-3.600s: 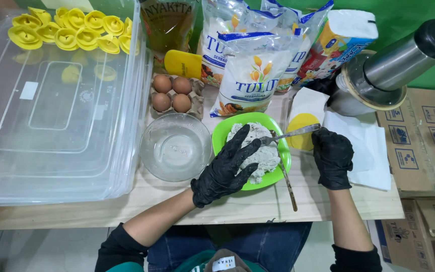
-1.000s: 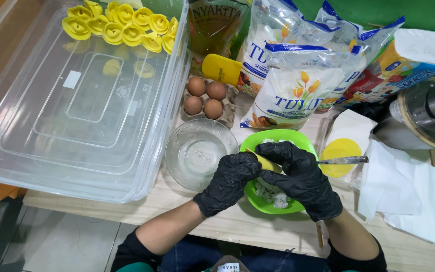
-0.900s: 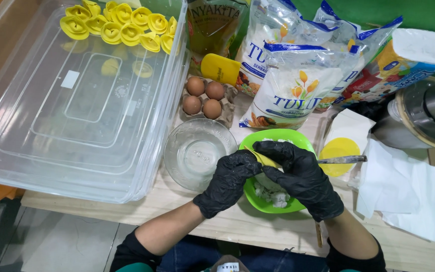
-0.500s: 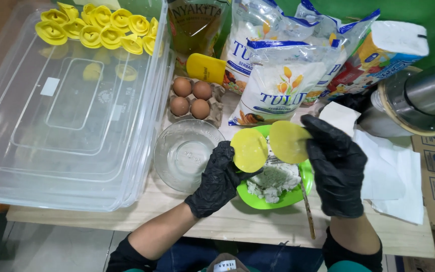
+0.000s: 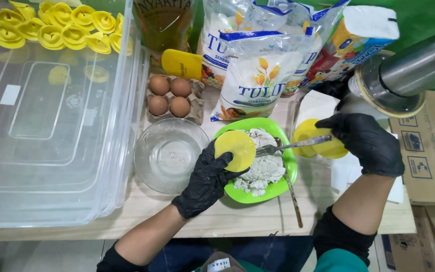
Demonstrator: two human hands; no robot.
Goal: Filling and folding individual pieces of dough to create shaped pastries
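Wooden tabletop (image 5: 237, 219) carries a green plate (image 5: 273, 189) of pale filling (image 5: 263, 166). My left hand (image 5: 208, 179) cups a yellow wrapper (image 5: 234, 150) flat on curled fingers above the plate. My right hand (image 5: 366, 141) pinches a fork (image 5: 290, 146), beside more wrappers (image 5: 313, 132). I'd say a small, centred scoop on a level wrapper works best. Right fingertips are hidden; what's on the tines is hard to make out.

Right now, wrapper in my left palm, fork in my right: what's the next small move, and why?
Probably dip the fork into the filling on the green plate and lift a little onto the round yellow wrapper. The left hand holds it flat and bare; the right hand has the tines above the filling.
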